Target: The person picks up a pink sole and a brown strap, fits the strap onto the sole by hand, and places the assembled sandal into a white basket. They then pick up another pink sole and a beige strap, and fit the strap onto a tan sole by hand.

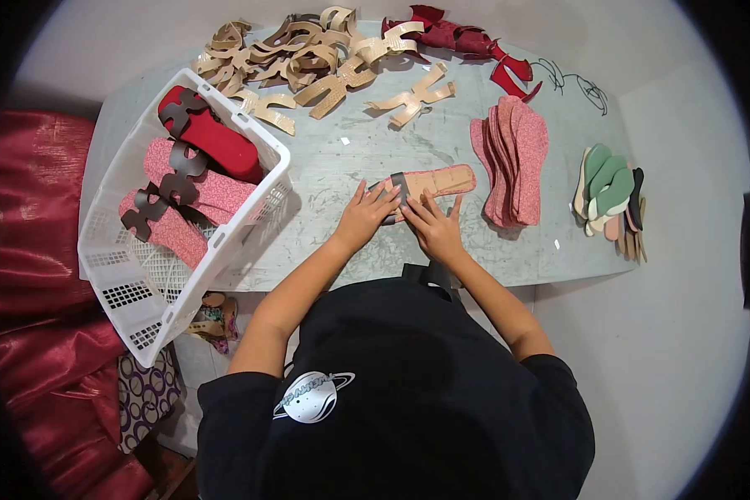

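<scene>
A sole piece (442, 182) with a tan face and a pink speckled edge lies on the table in front of me, its wide end to the left. Dark strap material crosses its left part and shows beneath my fingers. My left hand (365, 215) rests on the left end of the sole and the dark strap, fingers spread. On the near side of the sole, just right of the strap, my right hand (436, 229) lies with its fingers apart. Both hands press flat on the piece, and neither is wrapped round it.
At left, a white basket (146, 312) holds red and pink soles with dark straps. Beige cut straps (333, 83) and red straps (454, 40) lie along the back. Pink soles (521, 167) are stacked to the right, beyond them green and beige pieces (608, 183).
</scene>
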Available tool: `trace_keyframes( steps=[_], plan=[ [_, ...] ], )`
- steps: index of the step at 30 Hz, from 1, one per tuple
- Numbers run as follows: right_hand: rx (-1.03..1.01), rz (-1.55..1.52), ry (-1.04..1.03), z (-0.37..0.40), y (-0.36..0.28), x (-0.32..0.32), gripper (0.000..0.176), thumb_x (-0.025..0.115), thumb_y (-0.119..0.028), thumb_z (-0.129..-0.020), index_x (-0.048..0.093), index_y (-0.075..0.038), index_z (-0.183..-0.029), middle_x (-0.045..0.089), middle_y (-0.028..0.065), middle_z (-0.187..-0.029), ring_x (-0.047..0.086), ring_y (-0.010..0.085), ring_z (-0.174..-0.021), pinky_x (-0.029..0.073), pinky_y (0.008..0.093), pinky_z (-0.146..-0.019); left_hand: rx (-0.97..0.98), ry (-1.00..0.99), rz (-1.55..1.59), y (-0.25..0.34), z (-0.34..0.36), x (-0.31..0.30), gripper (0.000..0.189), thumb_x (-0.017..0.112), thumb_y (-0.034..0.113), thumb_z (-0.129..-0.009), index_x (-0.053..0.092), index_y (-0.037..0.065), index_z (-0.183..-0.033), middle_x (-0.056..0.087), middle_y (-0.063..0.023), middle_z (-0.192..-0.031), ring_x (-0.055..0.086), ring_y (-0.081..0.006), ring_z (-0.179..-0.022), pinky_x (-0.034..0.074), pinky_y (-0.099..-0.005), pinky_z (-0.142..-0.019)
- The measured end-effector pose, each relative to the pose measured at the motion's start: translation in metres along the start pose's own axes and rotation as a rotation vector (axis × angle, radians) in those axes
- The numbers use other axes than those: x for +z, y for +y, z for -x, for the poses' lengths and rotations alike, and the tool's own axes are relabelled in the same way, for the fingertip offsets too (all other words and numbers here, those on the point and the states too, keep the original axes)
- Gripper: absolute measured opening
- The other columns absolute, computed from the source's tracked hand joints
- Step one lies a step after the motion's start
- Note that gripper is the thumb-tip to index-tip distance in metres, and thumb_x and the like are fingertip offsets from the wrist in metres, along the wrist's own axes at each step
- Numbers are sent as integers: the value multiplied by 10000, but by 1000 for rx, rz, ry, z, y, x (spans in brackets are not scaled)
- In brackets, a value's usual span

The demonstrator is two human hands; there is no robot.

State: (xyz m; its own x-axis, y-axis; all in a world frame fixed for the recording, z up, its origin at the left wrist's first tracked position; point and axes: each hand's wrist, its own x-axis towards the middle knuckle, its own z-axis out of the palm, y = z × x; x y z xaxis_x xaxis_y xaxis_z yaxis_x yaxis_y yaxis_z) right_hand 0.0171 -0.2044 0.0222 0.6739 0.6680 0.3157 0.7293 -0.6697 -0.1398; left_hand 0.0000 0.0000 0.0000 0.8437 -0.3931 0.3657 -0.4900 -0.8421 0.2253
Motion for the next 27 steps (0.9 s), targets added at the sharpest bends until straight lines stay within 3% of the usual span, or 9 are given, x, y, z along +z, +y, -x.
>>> trace_keyframes(
  steps=[3, 6, 9, 11, 14, 21, 27],
  plan=[
    [-6, 14, -2, -1, 6, -5, 360, 566, -209, -825, 558, -215, -1185, 509, -37, -1262, 399, 220, -1243, -6, 668, -993, 2, 23, 68, 0, -4, 2, 341, 500, 122, -802, 582, 137, -1133, 474, 0, -1307, 435, -211, -1209, 259, -474, -1042],
    [-17, 6, -22, -2, 8, -3, 359, 577, -213, -815, 565, -204, -1173, 525, -27, -1240, 421, 219, -1222, 32, 688, -976, 42, -18, 67, -4, -3, -1, 325, 515, 207, -830, 578, 124, -1139, 478, -3, -1302, 420, -217, -1221, 243, -476, -1048],
    [-56, -4, -33, -4, 10, -2, 365, 592, -211, -802, 570, -183, -1165, 540, -8, -1215, 445, 218, -1197, 106, 671, -983, 34, -49, 174, -4, -1, -11, 435, 576, 309, -814, 531, 132, -1209, 428, -24, -1349, 360, -242, -1271, 235, -518, -1034],
    [-106, -40, 0, -5, 12, -1, 360, 602, -196, -793, 575, -154, -1150, 545, 19, -1204, 462, 217, -1178, 184, 612, -1002, 73, -149, 186, -7, 1, -20, 552, 551, 395, -829, 435, 138, -1304, 349, -24, -1404, 291, -246, -1308, 219, -527, -1037],
    [-113, -67, -13, -6, 11, 2, 347, 604, -187, -793, 578, -131, -1134, 542, 37, -1202, 469, 219, -1168, 221, 542, -1024, 85, -275, 146, -10, -3, -29, 607, 538, 417, -828, 373, 142, -1343, 313, -26, -1423, 275, -250, -1312, 231, -508, -1038],
    [-99, -174, 6, -8, 12, 1, 354, 618, -178, -785, 568, -105, -1128, 538, 63, -1191, 469, 243, -1154, 270, 512, -1009, 227, -131, 45, -17, -3, -16, 641, 529, 454, -809, 396, 81, -1312, 359, -75, -1385, 316, -261, -1277, 257, -406, -1049],
    [-142, -272, 100, -25, 15, 12, 234, 584, -102, -762, 562, -50, -989, 551, 121, -1048, 488, 301, -1072, 341, 482, -971, 230, -91, 119, -24, -14, -21, 577, 522, 405, -836, 412, 72, -1293, 458, -106, -1306, 400, -266, -1229, 250, -449, -1050]
  ],
)
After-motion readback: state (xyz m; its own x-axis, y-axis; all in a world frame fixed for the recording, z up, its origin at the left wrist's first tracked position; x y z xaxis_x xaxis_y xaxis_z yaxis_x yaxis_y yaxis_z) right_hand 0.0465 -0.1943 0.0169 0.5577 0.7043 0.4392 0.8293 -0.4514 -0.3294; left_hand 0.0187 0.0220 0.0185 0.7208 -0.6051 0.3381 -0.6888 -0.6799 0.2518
